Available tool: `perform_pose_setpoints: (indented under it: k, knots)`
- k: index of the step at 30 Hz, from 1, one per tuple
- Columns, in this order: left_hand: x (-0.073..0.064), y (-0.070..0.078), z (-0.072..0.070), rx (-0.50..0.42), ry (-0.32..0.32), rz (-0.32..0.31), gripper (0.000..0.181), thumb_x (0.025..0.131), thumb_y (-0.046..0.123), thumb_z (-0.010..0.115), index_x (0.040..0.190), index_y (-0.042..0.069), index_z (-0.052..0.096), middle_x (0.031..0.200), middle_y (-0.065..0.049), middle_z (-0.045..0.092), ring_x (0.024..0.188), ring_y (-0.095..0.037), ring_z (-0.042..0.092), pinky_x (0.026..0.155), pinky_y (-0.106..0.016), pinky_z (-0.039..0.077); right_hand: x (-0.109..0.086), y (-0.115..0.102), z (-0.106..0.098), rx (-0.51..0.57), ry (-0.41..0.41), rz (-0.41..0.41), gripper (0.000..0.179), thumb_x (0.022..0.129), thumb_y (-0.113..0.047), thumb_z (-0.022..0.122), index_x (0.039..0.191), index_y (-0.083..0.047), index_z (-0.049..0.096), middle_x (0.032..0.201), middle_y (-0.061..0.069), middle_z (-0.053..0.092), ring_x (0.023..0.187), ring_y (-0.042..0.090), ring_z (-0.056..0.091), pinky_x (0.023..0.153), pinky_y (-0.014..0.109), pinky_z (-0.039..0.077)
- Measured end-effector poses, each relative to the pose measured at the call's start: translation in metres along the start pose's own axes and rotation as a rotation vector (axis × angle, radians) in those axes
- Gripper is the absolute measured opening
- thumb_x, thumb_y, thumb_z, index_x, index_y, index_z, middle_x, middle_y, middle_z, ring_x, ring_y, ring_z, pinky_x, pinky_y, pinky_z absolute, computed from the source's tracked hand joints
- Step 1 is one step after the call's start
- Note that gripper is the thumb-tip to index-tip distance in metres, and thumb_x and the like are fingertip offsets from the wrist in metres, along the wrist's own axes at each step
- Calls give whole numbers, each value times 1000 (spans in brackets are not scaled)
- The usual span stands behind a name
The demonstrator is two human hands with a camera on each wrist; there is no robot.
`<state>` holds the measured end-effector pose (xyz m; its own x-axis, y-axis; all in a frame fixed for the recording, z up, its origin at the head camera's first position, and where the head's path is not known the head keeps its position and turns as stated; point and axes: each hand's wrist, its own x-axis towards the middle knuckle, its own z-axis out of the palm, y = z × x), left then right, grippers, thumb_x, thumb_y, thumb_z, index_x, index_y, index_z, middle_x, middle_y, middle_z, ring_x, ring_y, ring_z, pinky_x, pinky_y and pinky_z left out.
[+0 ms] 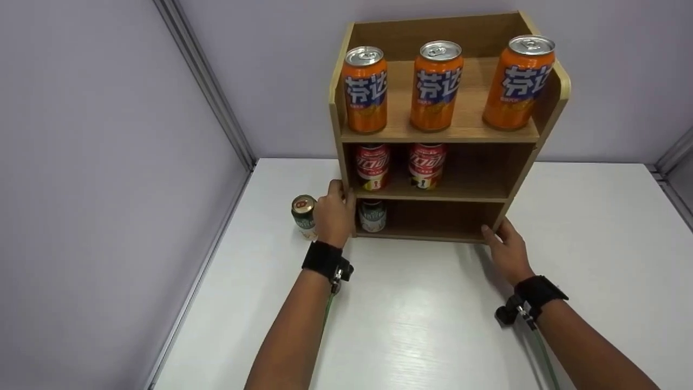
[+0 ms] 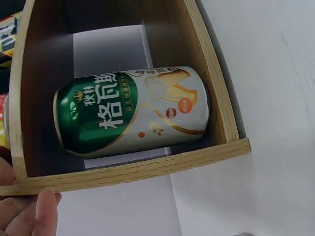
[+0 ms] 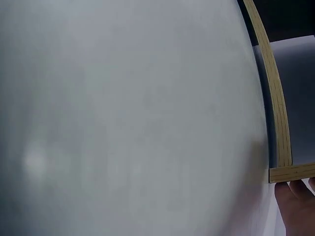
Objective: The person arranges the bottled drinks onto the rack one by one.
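Shelf [image 1: 482, 168] is toward the far edge of the white table [image 1: 411, 303], left hand [image 1: 334, 216] and right hand [image 1: 509, 252] pinching its lower sides; three orange cans [image 1: 437, 103] top, two red cans [image 1: 372, 168] midway, green can [image 1: 372, 216] lowest (second green can [image 1: 303, 212] outside, left), table spreading near and right.

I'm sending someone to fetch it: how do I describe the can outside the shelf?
Find the wooden shelf on the white table. Just to its left, beside the person's left hand, is a can with a gold lid, green above and white below. A similar can sits in the bottom compartment; this one alone is outside the shelf.
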<state>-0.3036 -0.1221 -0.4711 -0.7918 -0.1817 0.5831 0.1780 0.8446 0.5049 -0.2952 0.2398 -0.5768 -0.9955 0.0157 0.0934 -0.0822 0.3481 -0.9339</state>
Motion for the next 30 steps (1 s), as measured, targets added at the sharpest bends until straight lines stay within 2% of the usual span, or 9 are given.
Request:
perform_pose_setpoints:
  k: [3,6,10,14,16,22,26,30]
  knots:
    - [1,-3,-6,-70,-36,-13,25,96,26,63,107,3,65,91,-11,73,74,-22,70,61,-35,53,2,-3,2,-26,8,-8,66,99,-42,52,154,-17,26,149,14,40,140,33,30,106,51,30]
    - [1,-6,-14,-150,-96,-56,35,96,30,62,117,2,66,107,-13,71,86,-22,71,70,-33,55,3,-6,4,-68,15,-28,64,100,-41,50,154,-15,27,147,18,41,138,36,33,105,53,31]
    - [-3,-8,-28,-212,-150,-112,42,95,29,63,125,0,63,115,-16,67,91,-24,70,74,-32,54,3,-5,4,-102,21,-48,59,103,-36,45,151,-7,29,142,22,46,133,39,39,103,53,34]
    - [-9,-9,-42,-166,-172,-110,38,92,27,66,121,1,66,111,-12,70,93,-23,70,78,-36,53,3,-5,1,-117,38,-42,55,104,-34,41,149,-4,32,139,24,48,129,39,44,100,52,37]
    - [-14,-10,-50,-128,-206,-105,38,91,29,67,119,3,67,111,-10,70,96,-23,69,80,-39,52,2,-5,0,-116,41,-44,54,105,-34,40,148,-3,33,139,24,48,127,40,46,99,52,38]
    - [-38,-20,-72,-83,-387,-154,47,90,38,67,123,5,65,117,-13,67,107,-29,63,86,-46,49,3,-5,-4,-147,24,-70,53,105,-35,39,145,-1,36,140,26,46,125,42,46,96,53,40]
    - [-59,-29,-82,-67,-457,-225,66,86,57,65,130,9,62,123,-14,64,108,-32,63,86,-48,49,3,-5,-5,-164,20,-75,48,105,-34,39,136,1,43,135,26,50,120,40,51,90,51,43]
    - [-77,-35,-90,-29,-469,-267,93,69,72,70,139,12,54,123,-16,63,106,-31,63,82,-47,50,2,-9,-4,-150,22,-73,46,105,-33,40,133,3,45,131,26,52,116,38,53,89,48,43]
